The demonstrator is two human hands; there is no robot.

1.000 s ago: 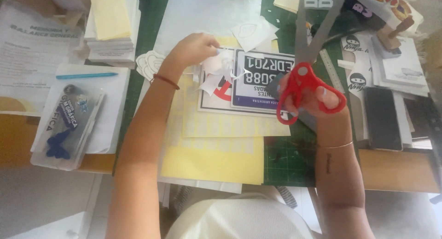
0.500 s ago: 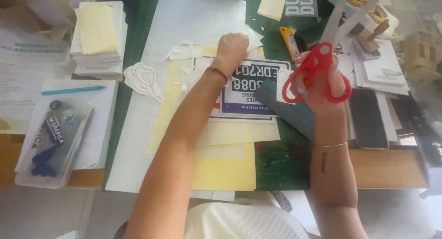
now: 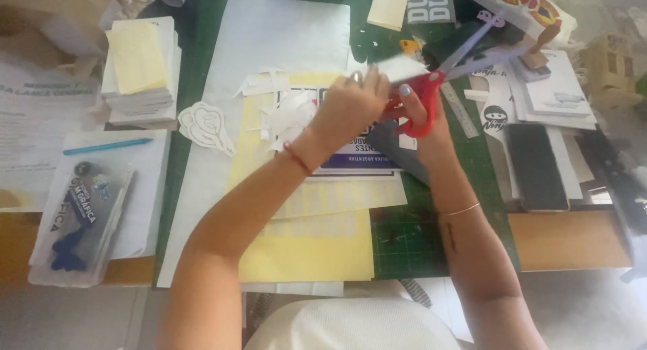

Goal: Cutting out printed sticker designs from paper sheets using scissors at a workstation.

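Two hands cut paper with red scissors over a messy bench.

Head view: the right hand (image 3: pixel 419 118) has its fingers through the red handles of the scissors (image 3: pixel 445 72), so its grip is shut around them, and the blades stand open and point up to the right. The left hand (image 3: pixel 352 106) pinches a small white paper piece (image 3: pixel 399 68), held just at the blades. Both hands are above a dark sticker sheet (image 3: pixel 360 160) that lies on yellow paper (image 3: pixel 306 252) on a green mat (image 3: pixel 404 239). White scraps (image 3: pixel 286 117) lie just left of the hands. A black phone (image 3: pixel 536 166) lies to the right, and a blue pen (image 3: pixel 106 146) is far left.
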